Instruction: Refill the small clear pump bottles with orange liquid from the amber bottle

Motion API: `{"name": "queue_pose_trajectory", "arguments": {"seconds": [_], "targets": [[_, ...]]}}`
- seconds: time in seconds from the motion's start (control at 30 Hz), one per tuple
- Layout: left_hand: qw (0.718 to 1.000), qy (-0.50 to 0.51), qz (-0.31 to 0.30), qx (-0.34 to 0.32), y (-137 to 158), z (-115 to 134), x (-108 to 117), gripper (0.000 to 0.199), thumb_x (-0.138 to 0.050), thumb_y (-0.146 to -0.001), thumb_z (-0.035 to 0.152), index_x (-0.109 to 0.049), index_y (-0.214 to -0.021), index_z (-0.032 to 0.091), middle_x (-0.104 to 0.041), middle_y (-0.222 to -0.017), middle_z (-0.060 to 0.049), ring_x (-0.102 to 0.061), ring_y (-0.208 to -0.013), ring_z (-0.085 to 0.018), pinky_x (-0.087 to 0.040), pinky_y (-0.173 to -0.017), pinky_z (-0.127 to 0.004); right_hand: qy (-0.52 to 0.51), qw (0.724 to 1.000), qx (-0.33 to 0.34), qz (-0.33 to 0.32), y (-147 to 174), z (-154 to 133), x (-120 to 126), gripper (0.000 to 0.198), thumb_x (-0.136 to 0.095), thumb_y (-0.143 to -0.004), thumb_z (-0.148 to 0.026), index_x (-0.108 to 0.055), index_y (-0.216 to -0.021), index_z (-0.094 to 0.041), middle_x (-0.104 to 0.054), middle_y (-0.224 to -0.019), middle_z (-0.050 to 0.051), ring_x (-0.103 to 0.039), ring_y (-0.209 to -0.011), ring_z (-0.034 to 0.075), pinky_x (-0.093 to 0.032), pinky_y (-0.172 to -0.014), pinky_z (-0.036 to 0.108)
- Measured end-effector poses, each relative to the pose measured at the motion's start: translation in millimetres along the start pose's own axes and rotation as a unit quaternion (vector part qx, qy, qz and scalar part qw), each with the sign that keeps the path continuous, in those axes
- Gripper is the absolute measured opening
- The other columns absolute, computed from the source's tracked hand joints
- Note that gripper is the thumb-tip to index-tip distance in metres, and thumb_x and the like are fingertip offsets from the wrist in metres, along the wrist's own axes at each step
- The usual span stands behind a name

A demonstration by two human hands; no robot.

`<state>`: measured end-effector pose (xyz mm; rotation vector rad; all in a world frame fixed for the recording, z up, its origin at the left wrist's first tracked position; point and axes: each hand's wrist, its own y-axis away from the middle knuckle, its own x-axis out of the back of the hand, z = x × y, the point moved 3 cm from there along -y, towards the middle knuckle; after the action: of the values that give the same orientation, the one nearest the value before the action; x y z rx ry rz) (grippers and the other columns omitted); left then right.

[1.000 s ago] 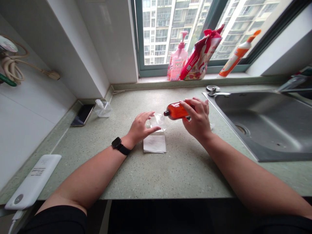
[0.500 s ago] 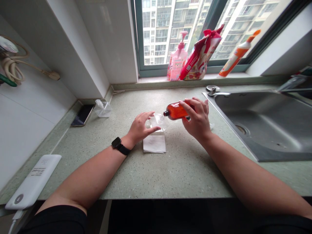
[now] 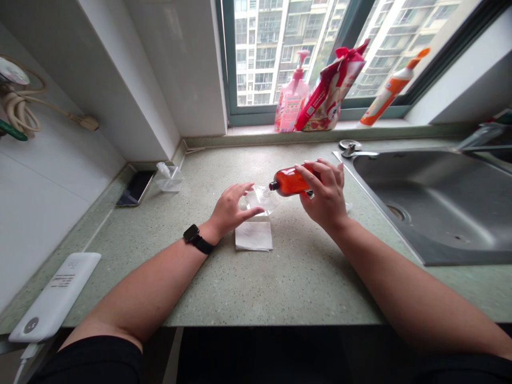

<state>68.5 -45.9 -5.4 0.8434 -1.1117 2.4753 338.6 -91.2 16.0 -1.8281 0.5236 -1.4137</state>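
My right hand (image 3: 325,192) is wrapped round an amber-orange bottle (image 3: 291,182), tipped nearly level with its dark threaded mouth pointing left. A small dark piece (image 3: 309,194) shows under these fingers; its kind is unclear. The bottle's mouth is close to the ridged neck of a clear plastic bottle (image 3: 260,201), whose outline is hard to make out. Around this clear bottle my left hand (image 3: 231,207) curves, thumb on the near side and fingers on the far side. A folded white tissue (image 3: 253,237) lies on the counter just in front of it.
A steel sink (image 3: 440,202) is at the right. A phone (image 3: 136,188) and a clear container with a white top (image 3: 169,178) lie at the back left, a white power bank (image 3: 56,296) at the front left. A pink pump bottle (image 3: 290,101), a red bag (image 3: 334,88) and an orange-white bottle (image 3: 390,93) line the sill.
Almost nothing differs. Both hands keep their hold, and the amber bottle stays tipped at the clear bottle's neck.
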Motion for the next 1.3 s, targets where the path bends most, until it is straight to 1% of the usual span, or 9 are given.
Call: {"name": "queue_pose_trajectory", "arguments": {"seconds": [0.47, 0.73, 1.1, 1.3], "targets": [[1.000, -0.007, 0.001, -0.010, 0.2, -0.6, 0.2, 0.071, -0.079, -0.091, 0.065, -0.061, -0.144, 0.020, -0.074, -0.132, -0.014, -0.075, -0.107, -0.026, -0.060, -0.101, -0.048, -0.002, 0.999, 0.023, 0.024, 0.8, 2.2, -1.5, 0.085, -0.064, -0.088, -0.005, -0.047, -0.160, -0.046, -0.064, -0.144, 0.007, -0.052, -0.147, 0.038, -0.025, -0.130, 0.074], [1.000, -0.008, 0.001, -0.010, 0.2, -0.3, 0.6, 0.071, -0.079, -0.091, 0.064, -0.060, -0.144, 0.020, -0.074, -0.131, -0.014, -0.076, -0.107, -0.026, -0.061, -0.099, -0.048, 0.001, 1.000, 0.016, 0.016, 0.4, 2.5, -0.9, 0.088, -0.066, -0.088, -0.006, -0.044, -0.162, -0.048, -0.064, -0.145, 0.007, -0.052, -0.147, 0.039, -0.025, -0.130, 0.074], [1.000, -0.010, 0.001, -0.012, 0.3, -0.7, 0.7, 0.071, -0.078, -0.092, 0.065, -0.060, -0.144, 0.021, -0.074, -0.131, -0.014, -0.075, -0.106, -0.026, -0.060, -0.099, -0.048, 0.004, 0.999, 0.030, 0.019, -0.1, 3.9, -0.7, 0.093, -0.066, -0.088, -0.005, -0.039, -0.165, -0.050, -0.063, -0.146, 0.006, -0.052, -0.147, 0.040, -0.025, -0.129, 0.076], [1.000, -0.005, 0.001, -0.012, 0.4, -1.3, 0.2, 0.071, -0.078, -0.092, 0.065, -0.060, -0.144, 0.021, -0.074, -0.130, -0.014, -0.075, -0.106, -0.026, -0.061, -0.099, -0.048, 0.007, 0.999, 0.026, 0.017, -0.3, 2.9, -0.8, 0.090, -0.067, -0.089, -0.006, -0.042, -0.163, -0.050, -0.063, -0.146, 0.006, -0.052, -0.148, 0.039, -0.024, -0.130, 0.075]]}}
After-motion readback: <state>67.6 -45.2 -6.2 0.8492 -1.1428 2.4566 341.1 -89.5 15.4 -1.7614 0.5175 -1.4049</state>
